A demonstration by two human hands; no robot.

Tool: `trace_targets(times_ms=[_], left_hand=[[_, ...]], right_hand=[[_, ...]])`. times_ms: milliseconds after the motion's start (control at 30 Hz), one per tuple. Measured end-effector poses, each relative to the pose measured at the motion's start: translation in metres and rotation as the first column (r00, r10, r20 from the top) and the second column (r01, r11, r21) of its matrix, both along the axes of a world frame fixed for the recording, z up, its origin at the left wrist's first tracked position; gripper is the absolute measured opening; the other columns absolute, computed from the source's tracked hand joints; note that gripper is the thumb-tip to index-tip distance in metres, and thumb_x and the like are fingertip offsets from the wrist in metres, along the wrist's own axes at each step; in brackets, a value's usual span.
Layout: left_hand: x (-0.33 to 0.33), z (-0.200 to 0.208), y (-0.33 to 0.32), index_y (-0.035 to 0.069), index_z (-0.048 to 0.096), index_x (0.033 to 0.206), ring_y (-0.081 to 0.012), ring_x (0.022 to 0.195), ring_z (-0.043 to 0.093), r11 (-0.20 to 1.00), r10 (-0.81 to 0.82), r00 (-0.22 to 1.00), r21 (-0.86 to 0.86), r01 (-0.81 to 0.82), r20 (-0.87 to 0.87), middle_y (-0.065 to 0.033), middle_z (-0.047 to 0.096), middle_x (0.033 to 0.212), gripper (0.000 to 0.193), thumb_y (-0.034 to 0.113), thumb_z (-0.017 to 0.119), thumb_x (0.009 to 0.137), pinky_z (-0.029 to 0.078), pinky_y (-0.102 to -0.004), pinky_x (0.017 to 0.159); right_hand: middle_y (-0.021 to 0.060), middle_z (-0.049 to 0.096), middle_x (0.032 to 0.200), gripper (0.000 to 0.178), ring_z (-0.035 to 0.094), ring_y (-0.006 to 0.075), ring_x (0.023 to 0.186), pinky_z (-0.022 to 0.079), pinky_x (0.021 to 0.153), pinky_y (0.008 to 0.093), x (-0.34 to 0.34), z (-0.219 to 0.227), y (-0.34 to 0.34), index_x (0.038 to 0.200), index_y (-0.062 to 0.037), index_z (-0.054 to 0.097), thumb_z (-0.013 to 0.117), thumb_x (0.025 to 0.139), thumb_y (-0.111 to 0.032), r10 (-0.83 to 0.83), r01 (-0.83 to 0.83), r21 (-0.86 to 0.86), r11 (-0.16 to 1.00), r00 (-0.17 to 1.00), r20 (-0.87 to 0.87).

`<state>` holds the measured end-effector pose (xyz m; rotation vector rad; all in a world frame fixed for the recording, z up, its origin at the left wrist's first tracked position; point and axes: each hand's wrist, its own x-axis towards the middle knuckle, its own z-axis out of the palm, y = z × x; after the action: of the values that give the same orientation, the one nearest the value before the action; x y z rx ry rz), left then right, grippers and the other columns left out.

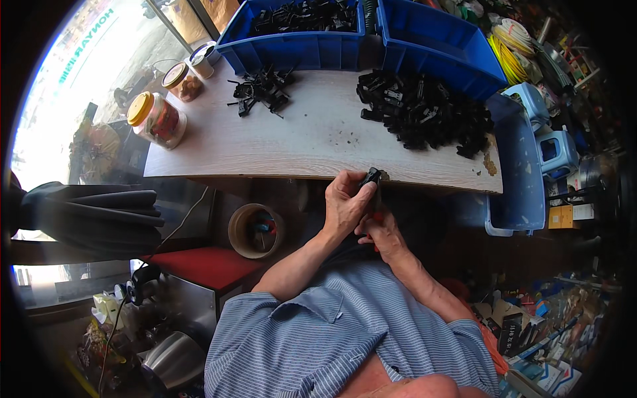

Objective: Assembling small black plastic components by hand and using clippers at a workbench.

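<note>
At the near edge of the white table [312,132], my left hand [346,207] pinches a small black plastic part [372,176] between thumb and fingers. Just below and to its right, my right hand [387,237] is closed round a tool with an orange-red handle [378,217]; its working end is mostly hidden between the hands. A large heap of similar black parts [424,109] lies on the table's right side. Farther left, a smaller loose group of black pieces [263,91] is spread out.
At the back stand two blue bins, one filled with black parts [305,18], the other a blue bin [441,40]. Lidded jars [159,121] line the left edge. A round bucket [237,232] sits below the table. A blue tub [521,179] is at the right.
</note>
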<state>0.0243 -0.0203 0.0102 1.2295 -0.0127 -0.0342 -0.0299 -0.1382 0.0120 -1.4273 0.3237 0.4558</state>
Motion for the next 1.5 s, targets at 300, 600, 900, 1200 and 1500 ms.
trace_targets(times_ms=[300,600,900,1200,1500], left_hand=[[-0.001,-0.002,0.0,-0.003,0.062,0.103,-0.0055,0.08,0.06,0.999,0.001,1.0,0.049,-0.001,0.0,-0.0035,0.068,0.09,0.018,0.005,0.071,0.09,0.051,-0.0216,0.073],[0.002,-0.002,-0.005,-0.004,0.062,0.101,-0.0062,0.081,0.06,0.981,-0.048,0.999,0.188,0.045,0.012,-0.0035,0.067,0.09,0.018,0.006,0.072,0.09,0.051,-0.0217,0.073],[0.07,0.051,-0.047,-0.003,0.06,0.097,-0.0065,0.07,0.055,0.902,-0.123,0.906,0.426,-0.067,0.404,-0.0073,0.065,0.075,0.02,0.009,0.072,0.088,0.047,-0.0262,0.061],[0.151,0.089,-0.058,0.006,0.061,0.12,-0.0353,0.111,0.058,0.683,-0.019,0.63,0.47,-0.559,0.776,-0.015,0.061,0.121,0.041,0.011,0.071,0.08,0.048,-0.042,0.095],[0.145,0.027,0.113,0.006,0.063,0.113,-0.0347,0.11,0.058,-0.086,0.096,0.803,0.808,-0.582,0.588,-0.0125,0.064,0.118,0.034,0.007,0.06,0.08,0.05,-0.0441,0.09]], right_hand=[[0.0044,0.058,0.077,0.032,0.061,0.0123,0.066,0.053,0.054,0.0273,-0.002,-0.002,-0.001,0.11,-0.0014,0.054,0.054,0.084,-0.019,-0.006,0.005,0.014,1.0,1.0,0.021],[0.0056,0.054,0.062,0.02,0.058,0.0139,0.055,0.058,0.054,0.0337,-0.005,-0.004,-0.004,0.077,-0.0007,0.058,0.055,0.085,-0.018,-0.062,0.063,0.062,0.996,0.998,-0.018],[0.0019,0.05,0.063,0.018,0.055,0.0141,0.051,0.058,0.05,0.038,0.006,-0.009,-0.028,0.1,-0.0094,0.051,0.054,0.083,-0.014,-0.336,0.353,0.305,0.885,0.936,-0.107],[0.001,0.045,0.059,0.013,0.051,0.0142,0.049,0.058,0.051,0.0429,-0.004,-0.011,-0.038,0.096,-0.011,0.049,0.054,0.085,-0.017,-0.348,0.361,0.287,0.887,0.933,-0.096],[0.0002,0.044,0.06,0.013,0.05,0.0133,0.05,0.058,0.053,0.0422,-0.001,-0.017,-0.039,0.098,-0.0102,0.049,0.052,0.089,-0.019,-0.325,0.332,0.269,0.904,0.943,-0.071]])
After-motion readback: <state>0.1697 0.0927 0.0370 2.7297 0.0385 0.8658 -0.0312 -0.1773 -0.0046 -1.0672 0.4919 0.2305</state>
